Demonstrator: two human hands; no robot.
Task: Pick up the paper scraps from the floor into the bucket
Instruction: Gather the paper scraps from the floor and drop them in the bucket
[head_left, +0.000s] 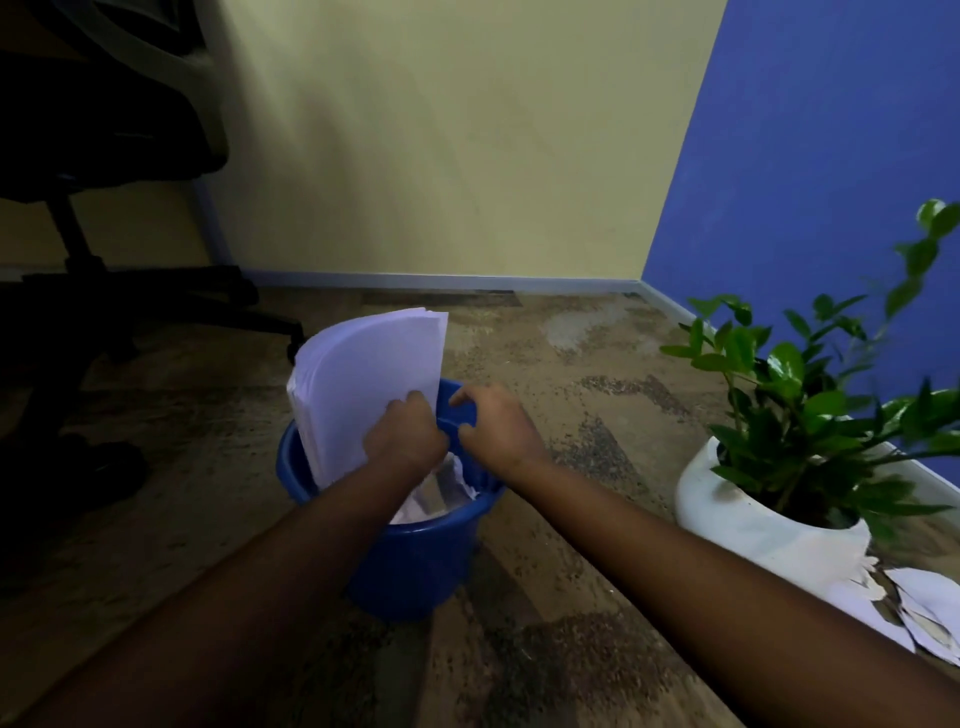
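Note:
A blue bucket (415, 561) stands on the floor in the middle of the view. A thick stack of white paper sheets (363, 384) stands upright in its left side, rising well above the rim. My left hand (405, 434) grips the lower right edge of that stack over the bucket. My right hand (493, 423) is over the far right rim, fingers curled around the rim or handle. Crumpled white paper (447, 491) lies inside the bucket between my forearms. Torn paper scraps (893, 603) lie on the floor at the right, beside the planter.
A white planter (753, 525) with a green leafy plant (810, 395) stands at the right, near the blue wall. A black office chair (93, 218) with its wheeled base fills the left. A yellow wall runs behind the bucket.

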